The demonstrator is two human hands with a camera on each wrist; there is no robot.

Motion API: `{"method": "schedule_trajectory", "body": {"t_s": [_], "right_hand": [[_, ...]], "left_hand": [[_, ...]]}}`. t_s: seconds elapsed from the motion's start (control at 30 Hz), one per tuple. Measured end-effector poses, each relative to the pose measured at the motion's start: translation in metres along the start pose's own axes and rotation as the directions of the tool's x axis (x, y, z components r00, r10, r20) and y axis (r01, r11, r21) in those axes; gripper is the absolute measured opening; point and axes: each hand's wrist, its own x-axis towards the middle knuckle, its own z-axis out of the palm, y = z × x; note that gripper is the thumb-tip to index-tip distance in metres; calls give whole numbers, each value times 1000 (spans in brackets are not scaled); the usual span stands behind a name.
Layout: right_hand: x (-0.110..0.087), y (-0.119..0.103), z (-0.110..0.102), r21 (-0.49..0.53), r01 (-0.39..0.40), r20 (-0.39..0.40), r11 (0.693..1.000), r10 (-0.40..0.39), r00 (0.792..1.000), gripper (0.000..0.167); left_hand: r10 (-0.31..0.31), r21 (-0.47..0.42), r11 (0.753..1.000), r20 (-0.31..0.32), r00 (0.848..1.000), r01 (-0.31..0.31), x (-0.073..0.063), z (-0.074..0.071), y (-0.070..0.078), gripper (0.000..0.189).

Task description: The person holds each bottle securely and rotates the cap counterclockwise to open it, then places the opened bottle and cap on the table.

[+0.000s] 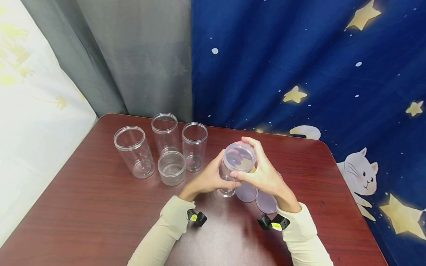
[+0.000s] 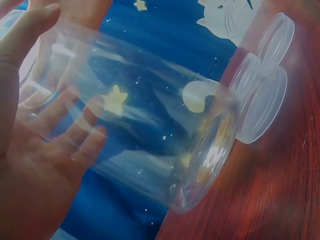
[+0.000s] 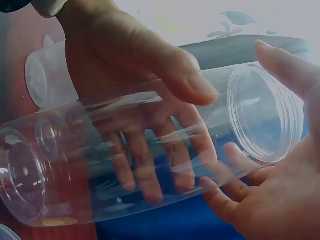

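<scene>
A tall clear plastic jar (image 2: 145, 125) is held above the table, its top capped by a translucent lavender lid (image 1: 239, 157). My left hand (image 1: 211, 178) wraps round the jar's body, thumb on the near side and fingers showing through the clear wall in the right wrist view. Around the lidded end curls my right hand (image 1: 266, 175), with its thumb and fingers spread on either side of the lid. Under the hands, loose lids (image 1: 266, 202) lie flat on the table, partly hidden by the right hand and the jar.
Left of the hands stand three tall clear jars, one nearest the left edge (image 1: 134, 151), and a short clear jar (image 1: 171, 169), all without lids. The reddish-brown table (image 1: 100, 207) meets grey and blue curtains (image 1: 266, 66) at its back edge.
</scene>
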Motion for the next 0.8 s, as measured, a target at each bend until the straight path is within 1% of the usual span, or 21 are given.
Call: {"method": "schedule_trajectory", "body": {"t_s": [0.07,0.13,0.23,0.3,0.37,0.47,0.53,0.6,0.73,0.8], "right_hand": [[0,1,0,9,3,-13,1000,-3,1000,93],[0,1,1,-1,9,-45,1000,-9,999,98],[1,0,6,-74,24,-133,997,-34,991,103],[1,-2,11,-164,24,-211,986,-59,976,103],[2,-3,15,-252,17,-282,968,-90,955,100],[2,-5,21,-340,1,-350,941,-128,928,94],[2,-5,23,-366,-5,-371,931,-140,918,91],[2,-5,25,-375,-5,-381,927,-149,913,89],[2,-5,26,-379,0,-386,925,-158,909,89],[2,-5,26,-377,1,-383,926,-157,910,89]], "left_hand": [[-11,13,1000,-26,1000,12,0,0,-1,90],[-22,24,999,-60,998,23,0,0,-1,87],[-26,44,999,-117,993,31,1,0,0,86],[-26,64,997,-153,988,37,1,0,1,88],[-25,78,996,-182,983,40,2,0,1,89],[-29,84,995,-211,977,48,2,1,1,90],[-30,84,995,-225,974,51,2,1,1,91],[-33,98,994,-236,971,58,2,2,1,91],[-39,123,990,-239,970,70,2,2,2,91],[-42,124,990,-233,972,73,1,2,3,91]]}}
